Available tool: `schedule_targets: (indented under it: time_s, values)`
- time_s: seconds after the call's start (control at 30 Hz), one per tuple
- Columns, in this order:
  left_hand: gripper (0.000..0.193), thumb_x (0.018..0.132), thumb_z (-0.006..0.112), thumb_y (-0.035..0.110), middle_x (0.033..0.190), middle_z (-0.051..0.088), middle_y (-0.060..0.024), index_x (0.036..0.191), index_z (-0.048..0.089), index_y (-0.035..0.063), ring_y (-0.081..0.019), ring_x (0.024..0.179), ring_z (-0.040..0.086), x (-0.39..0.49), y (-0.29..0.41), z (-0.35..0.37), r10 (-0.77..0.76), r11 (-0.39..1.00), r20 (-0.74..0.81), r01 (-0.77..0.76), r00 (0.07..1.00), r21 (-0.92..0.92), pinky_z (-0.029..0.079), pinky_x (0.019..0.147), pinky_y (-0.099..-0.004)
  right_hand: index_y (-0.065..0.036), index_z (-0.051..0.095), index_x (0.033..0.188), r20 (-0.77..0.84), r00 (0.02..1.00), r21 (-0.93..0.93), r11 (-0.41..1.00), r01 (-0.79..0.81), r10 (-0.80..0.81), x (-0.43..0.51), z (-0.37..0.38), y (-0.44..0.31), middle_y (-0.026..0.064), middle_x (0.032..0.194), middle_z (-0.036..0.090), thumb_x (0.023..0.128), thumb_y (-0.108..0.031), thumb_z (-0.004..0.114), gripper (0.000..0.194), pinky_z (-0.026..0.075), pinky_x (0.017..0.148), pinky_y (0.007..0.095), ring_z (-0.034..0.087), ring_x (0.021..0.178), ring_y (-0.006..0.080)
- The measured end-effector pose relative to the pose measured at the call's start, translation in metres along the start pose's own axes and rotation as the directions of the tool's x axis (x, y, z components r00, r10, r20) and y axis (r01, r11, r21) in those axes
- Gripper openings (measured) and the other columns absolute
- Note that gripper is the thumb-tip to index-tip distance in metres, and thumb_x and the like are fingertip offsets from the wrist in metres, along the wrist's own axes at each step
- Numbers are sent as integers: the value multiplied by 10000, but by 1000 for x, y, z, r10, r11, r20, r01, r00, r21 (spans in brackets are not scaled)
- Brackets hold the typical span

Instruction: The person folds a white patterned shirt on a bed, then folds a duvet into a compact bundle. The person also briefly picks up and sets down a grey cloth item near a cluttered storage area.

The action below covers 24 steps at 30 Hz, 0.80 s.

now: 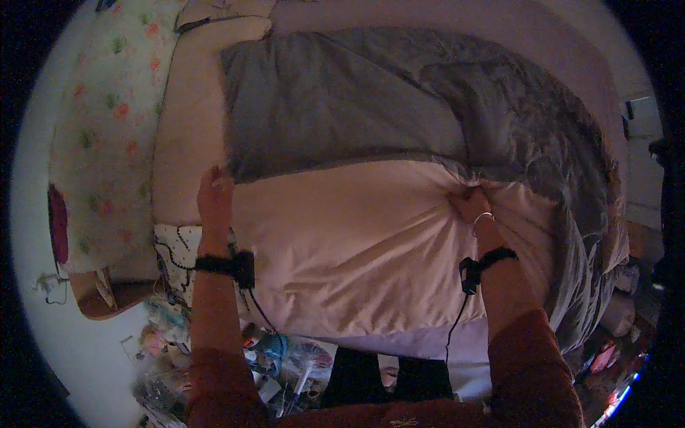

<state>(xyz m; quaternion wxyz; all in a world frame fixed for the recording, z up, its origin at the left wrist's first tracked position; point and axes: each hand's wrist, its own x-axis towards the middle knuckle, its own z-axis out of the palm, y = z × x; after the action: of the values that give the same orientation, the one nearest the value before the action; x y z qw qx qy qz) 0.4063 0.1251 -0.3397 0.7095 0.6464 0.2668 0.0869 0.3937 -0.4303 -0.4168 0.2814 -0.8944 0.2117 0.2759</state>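
Across the bed before me lies a duvet (342,112), grey over its far part, with a pale pink side (321,224) nearest me. My right hand (472,203) is closed on a bunch of fabric where the grey meets the pink, and creases fan out from its fist. At the duvet's left edge, by the corner of the grey part, my left hand (215,187) has its fingers curled on the cloth; the exact grip is partly hidden. A thin bracelet (483,215) circles my right wrist.
Black straps with small devices (245,269) and cables sit on both forearms. A floral cloth (109,144) covers the headboard side. Sheer netting (580,283) hangs at the right. Cluttered items and a fan-like object (313,358) lie below the bed's near edge.
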Motion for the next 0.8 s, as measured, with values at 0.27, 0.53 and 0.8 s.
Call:
schedule_targets:
  time_s: [0.27, 0.53, 0.8]
  values:
    - [592, 862, 649, 263, 1252, 523, -121, 1363, 401, 67, -276, 1040, 559, 120, -34, 46, -36, 879, 233, -80, 972, 469, 479, 879, -378, -48, 474, 1320, 1, 989, -408, 903, 134, -147, 28, 19, 10, 158, 1332, 511, 809, -435, 604, 654, 383, 1026, 371, 486, 1217, 340]
    - [564, 855, 651, 248, 1262, 528, -99, 1344, 433, 71, -300, 1099, 532, 106, -23, 68, -259, 819, 24, 206, 966, 536, 473, 892, -385, -45, 482, 1308, -46, 998, -81, 996, -45, 42, 8, 9, -21, 173, 1336, 499, 735, -496, 649, 748, 389, 1020, 378, 467, 1235, 330]
    - [470, 895, 584, 144, 1275, 538, -95, 1334, 450, 41, -229, 1093, 530, -75, 40, -18, -99, 349, 214, -168, 972, 922, 444, 916, -357, -54, 487, 1294, -23, 990, -75, 988, 138, -140, 8, 12, -9, 161, 1329, 502, 780, -448, 626, 662, 368, 1040, 388, 465, 1236, 321]
